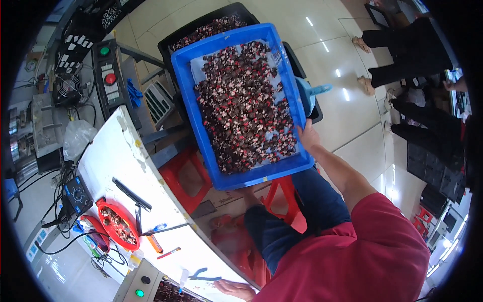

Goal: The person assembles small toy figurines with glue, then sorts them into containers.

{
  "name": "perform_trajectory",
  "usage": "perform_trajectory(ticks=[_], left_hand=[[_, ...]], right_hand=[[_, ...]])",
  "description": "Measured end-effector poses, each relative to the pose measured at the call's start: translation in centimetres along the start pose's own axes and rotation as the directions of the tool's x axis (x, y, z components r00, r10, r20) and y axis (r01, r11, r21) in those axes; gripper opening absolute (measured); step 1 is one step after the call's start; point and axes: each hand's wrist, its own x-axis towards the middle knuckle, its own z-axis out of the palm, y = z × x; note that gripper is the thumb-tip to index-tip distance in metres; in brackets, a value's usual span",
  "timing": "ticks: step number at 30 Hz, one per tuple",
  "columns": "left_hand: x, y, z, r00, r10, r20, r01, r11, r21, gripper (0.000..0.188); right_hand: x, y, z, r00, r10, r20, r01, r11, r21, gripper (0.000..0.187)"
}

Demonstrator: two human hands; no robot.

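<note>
Right hand (pixel 309 137) grips blue tray (pixel 264 173) of small pieces (pixel 236 108); I cannot tell whether left hand (pixel 235 289) is closed.

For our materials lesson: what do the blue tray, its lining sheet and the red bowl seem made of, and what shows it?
Blue tray: probably moulded plastic, satin finish; uniform colour, one-piece rim.
Lining sheet: pale, thin; paper or plastic film, I cannot tell which.
Red bowl: likely smooth plastic, judging by its even, bright colour.

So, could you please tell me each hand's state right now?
Left hand: looks open, beside the blue pliers.
Right hand: closed on the blue tray at its right rim.
</note>
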Motion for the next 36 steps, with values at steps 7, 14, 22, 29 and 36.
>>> perform_trajectory(ticks=[7,14,22,29,36], left_hand=[[-7.1,4.9,-2.4,0.959,0.239,0.15,-0.281,0.849,0.447,0.044],[-10.9,6.4,-3.1,0.981,-0.097,0.169,0.052,0.966,0.254,0.048],[-10.4,19.9,1.9,0.772,0.378,0.511,-0.266,0.922,-0.28,0.063],[-2.6,13.8,6.9,0.611,-0.046,0.79,0.513,0.784,-0.351,0.048],[-4.7,3.9,10.7,0.423,-0.26,0.868,0.616,0.785,-0.065,0.042]], right_hand=[[5.1,-2.5,-17.5,0.718,-0.615,0.327,0.694,0.672,-0.26,0.029],[12.7,-0.4,-19.7,0.88,-0.341,0.332,0.47,0.724,-0.504,0.027],[6.2,-0.1,-23.4,0.854,-0.068,0.516,0.329,0.838,-0.434,0.036],[4.6,-2.3,-35.0,0.927,-0.375,0.026,0.371,0.902,-0.221,0.034],[15.2,-13.9,-28.6,0.913,-0.408,-0.012,0.382,0.845,0.374,0.041]])
